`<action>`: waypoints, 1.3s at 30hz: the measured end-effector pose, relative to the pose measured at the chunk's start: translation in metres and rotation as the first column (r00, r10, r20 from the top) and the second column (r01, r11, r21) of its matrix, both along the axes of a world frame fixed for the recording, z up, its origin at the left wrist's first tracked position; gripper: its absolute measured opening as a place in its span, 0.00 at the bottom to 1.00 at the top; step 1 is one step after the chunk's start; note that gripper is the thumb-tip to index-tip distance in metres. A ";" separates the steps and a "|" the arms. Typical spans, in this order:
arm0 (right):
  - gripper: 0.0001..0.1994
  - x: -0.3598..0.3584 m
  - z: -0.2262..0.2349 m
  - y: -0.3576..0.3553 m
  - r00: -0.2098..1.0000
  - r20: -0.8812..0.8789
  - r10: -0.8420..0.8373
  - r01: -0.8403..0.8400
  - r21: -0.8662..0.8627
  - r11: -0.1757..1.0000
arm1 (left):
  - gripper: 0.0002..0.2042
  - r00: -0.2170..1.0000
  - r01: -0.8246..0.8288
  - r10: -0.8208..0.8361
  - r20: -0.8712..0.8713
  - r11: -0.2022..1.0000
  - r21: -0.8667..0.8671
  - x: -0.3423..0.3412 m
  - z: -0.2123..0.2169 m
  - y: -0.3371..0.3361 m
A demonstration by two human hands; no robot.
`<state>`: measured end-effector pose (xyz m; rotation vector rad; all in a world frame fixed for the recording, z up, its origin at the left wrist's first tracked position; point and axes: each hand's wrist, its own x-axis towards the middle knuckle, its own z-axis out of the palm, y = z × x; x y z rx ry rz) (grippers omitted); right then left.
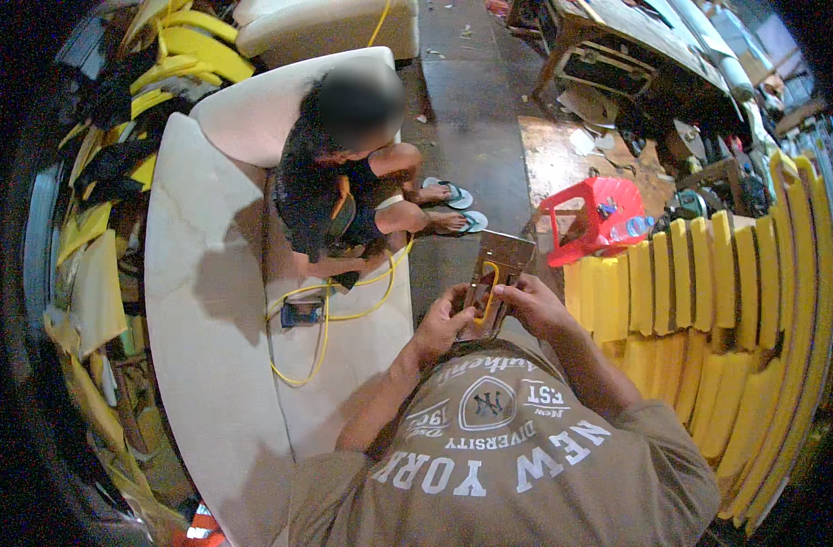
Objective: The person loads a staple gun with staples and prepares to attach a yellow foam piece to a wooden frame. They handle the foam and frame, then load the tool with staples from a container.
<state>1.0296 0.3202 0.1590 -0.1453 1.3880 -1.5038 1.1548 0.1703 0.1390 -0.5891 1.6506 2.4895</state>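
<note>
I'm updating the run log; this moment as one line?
Left hand, right hand: both holding brown rectangular object with curved yellow strip; yellow hose on cream sofa; red plastic stool

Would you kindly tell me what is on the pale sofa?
A seated person, a looped yellow hose and a small dark-blue object are on the pale sofa. The sofa's surface directly beneath them is covered.
</note>
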 end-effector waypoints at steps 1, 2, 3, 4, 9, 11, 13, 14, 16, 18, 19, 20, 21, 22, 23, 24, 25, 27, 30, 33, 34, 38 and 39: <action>0.16 0.000 0.000 0.003 1.000 -0.006 -0.002 0.002 -0.007 1.000 | 0.17 1.000 0.021 -0.021 0.005 1.000 0.012 -0.007 -0.003 0.001; 0.16 0.001 0.002 0.005 1.000 -0.012 -0.004 0.004 -0.013 1.000 | 0.17 0.999 0.042 -0.042 0.010 0.999 0.024 -0.015 -0.008 0.003; 0.17 0.001 0.003 0.007 1.000 -0.019 -0.006 0.006 -0.020 1.000 | 0.17 0.998 0.062 -0.063 0.014 0.997 0.036 -0.022 -0.009 0.005; 0.17 -0.002 0.000 0.012 0.999 -0.033 0.011 -0.011 0.007 1.000 | 0.15 0.998 0.055 -0.059 0.035 0.991 0.119 -0.027 -0.005 0.008; 0.17 -0.013 -0.003 0.032 0.998 -0.055 0.016 -0.012 0.068 0.998 | 0.14 0.997 0.069 -0.074 0.027 0.985 0.159 -0.045 -0.015 0.022; 0.15 -0.017 0.004 0.037 0.997 -0.080 0.000 0.009 0.117 0.993 | 0.13 0.997 0.065 -0.073 0.027 0.975 0.212 -0.049 -0.020 0.027; 0.12 -0.024 0.015 0.043 0.998 -0.069 -0.009 0.020 0.158 0.987 | 0.12 0.996 0.058 -0.074 0.048 0.959 0.279 -0.056 -0.009 0.027; 0.11 -0.029 0.023 0.047 0.999 -0.046 -0.014 0.022 0.175 0.984 | 0.11 0.996 0.050 -0.067 0.057 0.964 0.259 -0.059 -0.007 0.027; 0.09 -0.035 0.024 0.053 0.997 -0.006 -0.075 0.075 0.114 0.991 | 0.11 0.996 0.039 -0.056 0.073 0.974 0.221 -0.064 -0.004 0.026; 0.08 -0.041 0.032 0.053 0.997 -0.005 -0.077 0.077 0.108 0.991 | 0.10 0.993 0.075 -0.086 0.081 0.988 0.135 -0.068 -0.009 0.026; 0.08 -0.045 0.036 0.053 0.997 -0.004 -0.077 0.077 0.104 0.992 | 0.10 0.992 0.084 -0.095 0.080 0.988 0.130 -0.071 -0.012 0.026; 0.08 -0.047 0.036 0.054 0.996 0.023 -0.091 0.088 0.096 0.991 | 0.10 0.991 0.094 -0.104 0.079 0.988 0.126 -0.073 -0.015 0.027; 0.08 -0.049 0.035 0.055 0.993 0.050 -0.104 0.099 0.087 0.991 | 0.10 0.991 0.095 -0.107 0.074 0.982 0.161 -0.075 -0.018 0.028; 0.08 -0.051 0.035 0.056 0.990 0.078 -0.116 0.109 0.079 0.991 | 0.10 0.992 0.095 -0.110 0.069 0.976 0.195 -0.078 -0.018 0.028; 0.07 -0.053 0.035 0.056 0.990 0.050 -0.133 0.128 0.086 0.988 | 0.10 0.989 0.098 -0.115 0.091 0.979 0.181 -0.080 -0.017 0.029; 0.07 -0.052 0.035 0.055 0.989 0.027 -0.148 0.145 0.093 0.985 | 0.10 0.986 0.099 -0.119 0.117 0.981 0.167 -0.082 -0.011 0.030; 0.07 -0.052 0.034 0.054 0.987 0.003 -0.163 0.162 0.100 0.982 | 0.10 0.982 0.100 -0.122 0.143 0.983 0.152 -0.084 -0.008 0.031; 0.07 -0.056 0.027 0.056 0.982 0.018 -0.190 0.188 0.083 0.979 | 0.11 0.975 0.129 -0.158 0.159 0.976 0.178 -0.089 -0.012 0.031; 0.08 -0.051 0.029 0.053 0.944 0.090 -0.316 0.314 0.036 0.949 | 0.11 0.970 0.062 -0.121 0.209 0.962 0.267 -0.097 0.002 0.035; 0.11 -0.050 0.020 0.059 0.925 0.120 -0.360 0.360 0.024 0.933 | 0.12 0.964 0.004 -0.091 0.251 0.946 0.325 -0.105 0.006 0.039; 0.13 -0.050 0.017 0.061 0.927 0.119 -0.355 0.355 0.026 0.935 | 0.12 0.961 -0.005 -0.088 0.261 0.942 0.336 -0.106 0.006 0.039; 0.13 -0.050 0.023 0.061 0.924 0.132 -0.359 0.361 0.016 0.933 | 0.13 0.965 0.019 -0.157 0.209 0.841 0.541 -0.109 -0.002 0.038; 0.13 -0.050 0.020 0.062 0.923 0.120 -0.365 0.365 0.016 0.931 | 0.14 0.968 0.029 -0.163 0.190 0.827 0.562 -0.110 -0.009 0.040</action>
